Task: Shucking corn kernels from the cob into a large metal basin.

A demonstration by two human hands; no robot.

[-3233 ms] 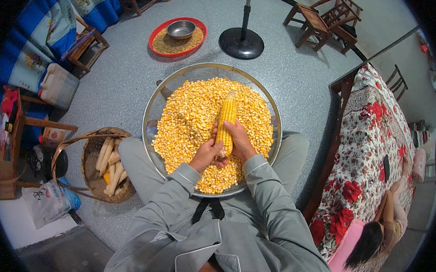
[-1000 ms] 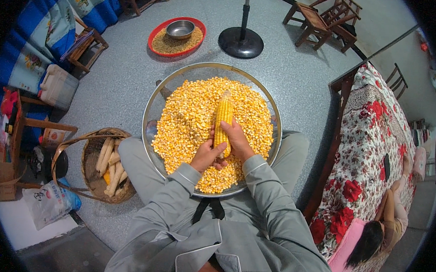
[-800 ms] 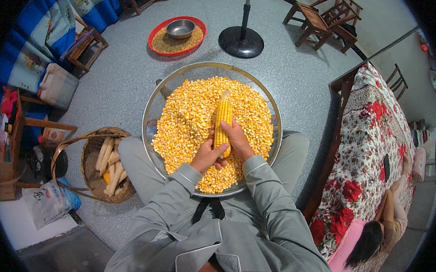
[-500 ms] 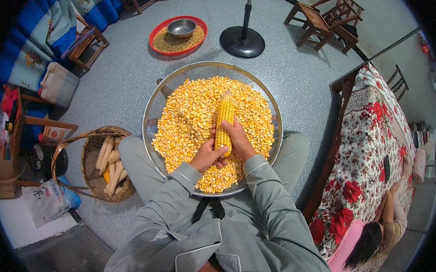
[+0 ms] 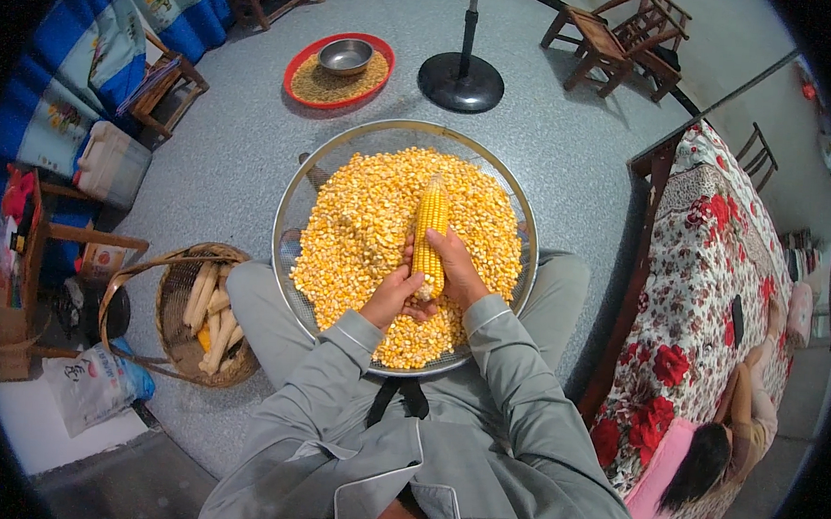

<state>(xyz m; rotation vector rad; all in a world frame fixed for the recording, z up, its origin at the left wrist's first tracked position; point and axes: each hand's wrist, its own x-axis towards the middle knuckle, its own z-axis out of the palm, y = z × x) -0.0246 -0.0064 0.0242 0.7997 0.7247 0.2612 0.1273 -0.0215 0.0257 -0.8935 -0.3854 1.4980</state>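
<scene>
Round metal-mesh sieve [image 5: 413, 135] bearing loose yellow corn kernels [image 5: 366, 219], speckled grey floor [image 5: 223, 165] carrying round red tray [image 5: 325, 104] far left, round black base [image 5: 486, 86] far, brown woven basket [image 5: 177, 283] left

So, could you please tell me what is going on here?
A person holds an ear of corn over loose kernels heaped in a round mesh sieve. The left hand grips its lower end, the right hand its side. Kernels cover most of the ear's visible side. A basket of mostly pale cobs stands to the left.

Left hand [image 5: 391, 294]: curled closed, angled forward and right
Right hand [image 5: 461, 269]: curled closed, slightly farther forward
Forearms [image 5: 328, 366]: grey-sleeved, converging
</scene>
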